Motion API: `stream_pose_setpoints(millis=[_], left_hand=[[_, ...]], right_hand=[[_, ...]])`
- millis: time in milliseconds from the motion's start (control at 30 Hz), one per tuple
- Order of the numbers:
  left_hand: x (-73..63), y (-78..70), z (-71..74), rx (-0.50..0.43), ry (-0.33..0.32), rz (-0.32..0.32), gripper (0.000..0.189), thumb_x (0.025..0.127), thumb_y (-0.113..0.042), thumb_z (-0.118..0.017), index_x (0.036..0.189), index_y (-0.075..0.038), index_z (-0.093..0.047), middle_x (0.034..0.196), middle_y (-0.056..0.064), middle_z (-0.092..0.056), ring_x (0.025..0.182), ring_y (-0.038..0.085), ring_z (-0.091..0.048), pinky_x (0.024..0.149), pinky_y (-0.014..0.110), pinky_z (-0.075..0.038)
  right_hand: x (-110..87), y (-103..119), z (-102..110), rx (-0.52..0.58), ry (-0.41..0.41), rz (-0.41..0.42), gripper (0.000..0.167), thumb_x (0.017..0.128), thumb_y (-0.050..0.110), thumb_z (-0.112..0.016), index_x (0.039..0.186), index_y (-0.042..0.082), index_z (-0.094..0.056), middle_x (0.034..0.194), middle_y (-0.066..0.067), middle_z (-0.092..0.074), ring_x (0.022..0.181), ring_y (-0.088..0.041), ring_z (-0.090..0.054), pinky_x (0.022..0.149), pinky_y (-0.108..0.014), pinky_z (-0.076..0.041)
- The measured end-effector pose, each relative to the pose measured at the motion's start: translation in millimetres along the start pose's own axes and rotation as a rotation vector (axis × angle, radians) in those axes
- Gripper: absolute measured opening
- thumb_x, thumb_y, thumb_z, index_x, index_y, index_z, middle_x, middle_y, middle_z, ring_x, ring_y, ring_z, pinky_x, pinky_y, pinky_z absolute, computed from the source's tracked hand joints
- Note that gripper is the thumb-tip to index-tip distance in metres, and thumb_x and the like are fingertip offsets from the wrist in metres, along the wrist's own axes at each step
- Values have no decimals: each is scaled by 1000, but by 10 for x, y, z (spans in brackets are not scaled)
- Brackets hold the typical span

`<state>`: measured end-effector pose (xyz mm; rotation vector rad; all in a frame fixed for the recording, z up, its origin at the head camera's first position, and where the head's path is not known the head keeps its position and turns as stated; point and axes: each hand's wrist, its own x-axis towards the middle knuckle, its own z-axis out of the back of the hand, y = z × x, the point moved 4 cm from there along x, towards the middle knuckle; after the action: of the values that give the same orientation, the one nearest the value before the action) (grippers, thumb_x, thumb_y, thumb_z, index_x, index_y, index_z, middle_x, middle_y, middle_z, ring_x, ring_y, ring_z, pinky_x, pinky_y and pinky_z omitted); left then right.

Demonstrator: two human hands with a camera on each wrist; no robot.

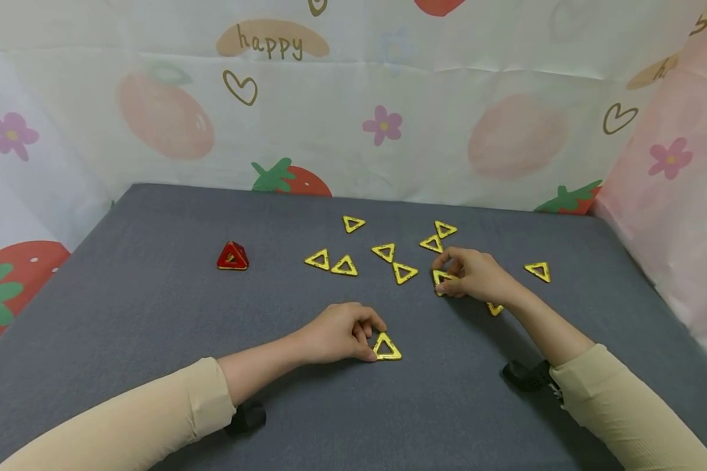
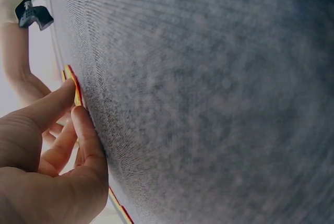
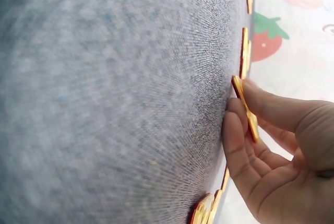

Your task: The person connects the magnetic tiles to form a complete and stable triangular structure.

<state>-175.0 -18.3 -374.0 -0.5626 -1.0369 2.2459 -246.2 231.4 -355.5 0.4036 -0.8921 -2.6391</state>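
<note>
Near the middle of the table, my left hand (image 1: pixel 338 333) pinches a yellow triangular magnetic tile (image 1: pixel 391 356) by its left side. In the left wrist view the edge of this tile (image 2: pixel 77 89) shows red on one side, with thumb and finger on it. Farther back and to the right, my right hand (image 1: pixel 477 275) pinches another yellow triangular tile (image 1: pixel 443 273) between thumb and fingers. That tile (image 3: pixel 241 91) stands tilted off the cloth in the right wrist view. One more yellow tile (image 1: pixel 495 309) lies partly hidden under the right wrist.
Several yellow triangular tiles lie scattered across the back of the grey cloth (image 1: pixel 171 314), including one (image 1: pixel 344 272) at centre and another (image 1: pixel 539 268) at far right. A small red pyramid (image 1: pixel 239 257) stands at the left. Patterned sheets (image 1: pixel 353 91) hang behind and beside the table.
</note>
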Motion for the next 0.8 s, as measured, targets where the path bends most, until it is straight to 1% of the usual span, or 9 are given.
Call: stream_pose_setpoints(millis=[167, 400, 600, 800], left_hand=[[-9, 2, 2, -9, 0, -1, 39, 82, -10, -80, 119, -5, -68, 98, 7, -63, 74, 2, -57, 69, 17, -48], [-9, -1, 2, -10, -3, 0, 38, 82, -10, -80, 119, -6, -69, 99, 7, -63, 76, 1, -58, 70, 17, -48], [-5, 5, 2, -19, -3, 7, 38, 82, -10, -80, 118, -6, -69, 100, 7, -64, 76, 2, -58, 69, 17, -49], [-1, 12, 1, -28, 1, 19, 37, 82, -11, -80, 118, -6, -69, 101, 7, -65, 76, 2, -59, 69, 17, -49]], right_hand=[[-11, 31, 4, 18, 7, 20, 30, 94, 12, -67, 123, 5, -62, 92, -14, -71, 78, -16, -70, 72, -32, -60], [-45, 93, 35, 64, 28, -22, 31, 96, 12, -64, 126, 6, -62, 98, -15, -70, 81, -16, -71, 74, -32, -61], [-115, 249, 7, 131, 87, -11, 35, 94, 15, -66, 127, 2, -63, 99, -15, -73, 83, -18, -73, 76, -34, -61], [-193, 402, -151, 174, 170, 5, 36, 94, 14, -66, 128, 0, -64, 104, -15, -74, 82, -17, -72, 75, -34, -61]])
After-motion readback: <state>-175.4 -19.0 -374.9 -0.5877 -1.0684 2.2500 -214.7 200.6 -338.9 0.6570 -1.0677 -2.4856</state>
